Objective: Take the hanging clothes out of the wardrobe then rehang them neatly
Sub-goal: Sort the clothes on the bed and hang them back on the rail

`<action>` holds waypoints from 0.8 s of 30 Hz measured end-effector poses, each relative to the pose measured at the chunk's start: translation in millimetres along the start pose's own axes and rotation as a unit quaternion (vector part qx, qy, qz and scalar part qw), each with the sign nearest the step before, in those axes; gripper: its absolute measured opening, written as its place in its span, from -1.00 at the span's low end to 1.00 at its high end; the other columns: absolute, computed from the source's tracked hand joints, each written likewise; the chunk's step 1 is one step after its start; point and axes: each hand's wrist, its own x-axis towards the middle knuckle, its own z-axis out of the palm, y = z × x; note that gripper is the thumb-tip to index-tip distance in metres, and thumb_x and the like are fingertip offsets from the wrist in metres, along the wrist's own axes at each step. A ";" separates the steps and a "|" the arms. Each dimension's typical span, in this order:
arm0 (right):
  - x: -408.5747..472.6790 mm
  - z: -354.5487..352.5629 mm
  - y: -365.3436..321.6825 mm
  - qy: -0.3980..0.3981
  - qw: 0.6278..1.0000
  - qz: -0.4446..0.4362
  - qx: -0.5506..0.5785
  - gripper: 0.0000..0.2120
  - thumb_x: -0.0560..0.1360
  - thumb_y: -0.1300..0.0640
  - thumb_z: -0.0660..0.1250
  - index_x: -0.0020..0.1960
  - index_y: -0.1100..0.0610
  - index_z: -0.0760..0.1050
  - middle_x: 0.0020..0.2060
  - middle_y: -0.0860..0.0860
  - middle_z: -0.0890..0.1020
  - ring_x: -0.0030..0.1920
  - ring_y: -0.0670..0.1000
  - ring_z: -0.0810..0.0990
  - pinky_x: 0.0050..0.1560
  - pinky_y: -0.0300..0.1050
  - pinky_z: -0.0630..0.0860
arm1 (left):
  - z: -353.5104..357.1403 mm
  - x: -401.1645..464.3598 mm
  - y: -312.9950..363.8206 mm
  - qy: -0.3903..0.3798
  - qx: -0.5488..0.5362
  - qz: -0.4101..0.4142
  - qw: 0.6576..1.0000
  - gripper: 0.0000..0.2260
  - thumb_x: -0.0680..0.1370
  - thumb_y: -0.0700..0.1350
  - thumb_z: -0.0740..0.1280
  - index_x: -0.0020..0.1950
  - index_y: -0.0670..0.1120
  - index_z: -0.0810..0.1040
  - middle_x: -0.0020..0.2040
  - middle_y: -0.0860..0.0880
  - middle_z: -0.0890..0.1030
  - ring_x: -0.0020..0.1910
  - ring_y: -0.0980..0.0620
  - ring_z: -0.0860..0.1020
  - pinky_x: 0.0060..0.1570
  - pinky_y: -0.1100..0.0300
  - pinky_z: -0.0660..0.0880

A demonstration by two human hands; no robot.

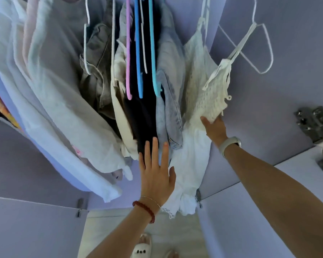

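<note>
While the left hand (155, 172) presses flat, fingers straight, against the hanging clothes (145, 112), the right hand (213, 127) grips the white top (211, 97), hanging lengthwise from its hanger (265, 45).

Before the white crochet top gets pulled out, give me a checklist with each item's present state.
1. Right hand on the crochet top: ok, it touches the lower edge; how the fingers lie is hidden behind the fabric.
2. Straps on the white wire hanger: ok, one strap loops over it.
3. Left hand free: ok, fingers straight against the dark garment.
4. Neighbouring white dress apart from the top: not ok, they overlap.
5. Hanger hook on the rail: cannot tell, out of frame.
</note>
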 end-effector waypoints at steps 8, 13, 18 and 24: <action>-23.8 -0.6 -0.1 0.132 0.981 -0.138 -0.035 -0.73 0.55 0.13 0.25 0.01 0.37 0.50 -0.23 0.22 0.63 -0.22 0.22 0.60 -0.16 0.00 0.53 | -8.7 34.0 13.1 0.060 0.097 0.069 0.991 -0.36 0.42 -0.10 0.27 0.47 0.00 0.14 0.48 -0.18 0.07 0.46 -0.25 0.08 0.31 -0.28 0.02; -38.6 1.3 1.0 0.085 0.990 -0.101 0.052 -0.78 0.57 0.13 0.21 0.07 0.27 0.46 -0.26 0.03 0.59 -0.48 -0.10 0.57 -0.39 -0.13 0.54 | -6.1 46.0 13.0 0.053 0.101 0.056 0.992 -0.34 0.41 -0.11 0.28 0.48 0.02 0.12 0.48 -0.18 0.07 0.46 -0.26 0.03 0.25 -0.34 0.18; -3.8 -4.1 -55.7 0.046 0.980 -0.119 0.153 -0.84 0.60 0.19 0.13 0.08 0.27 0.39 -0.07 0.07 0.48 -0.39 -0.19 0.62 -0.17 0.03 0.61 | -1.5 53.0 17.1 0.042 0.107 0.057 0.992 -0.29 0.37 -0.13 0.34 0.48 0.02 0.14 0.49 -0.18 0.05 0.46 -0.27 0.00 0.23 -0.36 0.20; 32.6 -5.7 -106.9 0.070 0.972 -0.137 0.180 -0.79 0.62 0.17 0.05 0.13 0.28 0.35 0.02 0.09 0.44 -0.31 -0.18 0.58 -0.01 0.07 0.58 | -3.3 55.7 11.8 0.047 0.113 0.065 0.990 -0.29 0.34 -0.14 0.35 0.46 0.02 0.18 0.51 -0.15 0.05 0.46 -0.25 0.07 0.19 -0.36 0.26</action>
